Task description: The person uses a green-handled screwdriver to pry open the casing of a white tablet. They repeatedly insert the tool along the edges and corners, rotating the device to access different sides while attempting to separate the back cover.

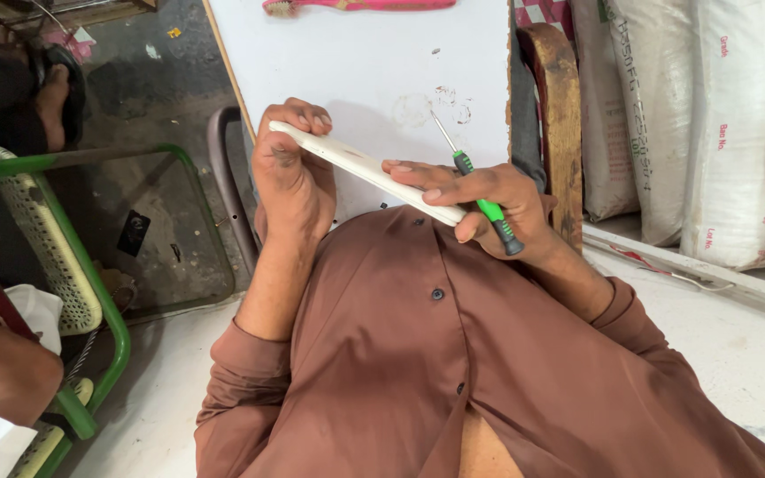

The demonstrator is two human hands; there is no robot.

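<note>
Head view, looking down over a brown shirt (453,354).

Hidden or hard to read: the slab (365,173) is seen edge-on, so its faces do not show; its near end is covered by the right hand (480,199), its far end by the left hand's fingertips. What kind of device it is cannot be told. The screwdriver (475,190) tip is thin and faint against the white board. The brush (356,5) is cut off by the top edge. A second person at far left shows only as a forearm (2,372) and a sandalled foot (50,93). The sacks (710,124) run out of frame at right.

Grip: the left hand (294,173) is clenched on the slab's far end, fingers curled over the top edge, thumb side under it. The right hand's grip closes on two things at once: fingers lie flat along the slab's near end, and the screwdriver is tucked under them against the palm, handle sticking out past the hand, shaft pointing up and away. The slab sits in the air between both hands, tilted, above the tabletop (374,80) and just over the chest.

Materials: slab thin, long, white, smooth. Screwdriver with green-and-black ribbed handle, slim metal shaft. Tabletop a white board, scuffed and stained. Brush pink plastic. Green metal frame (108,292) with cream perforated seat. Sacks woven, white.
</note>
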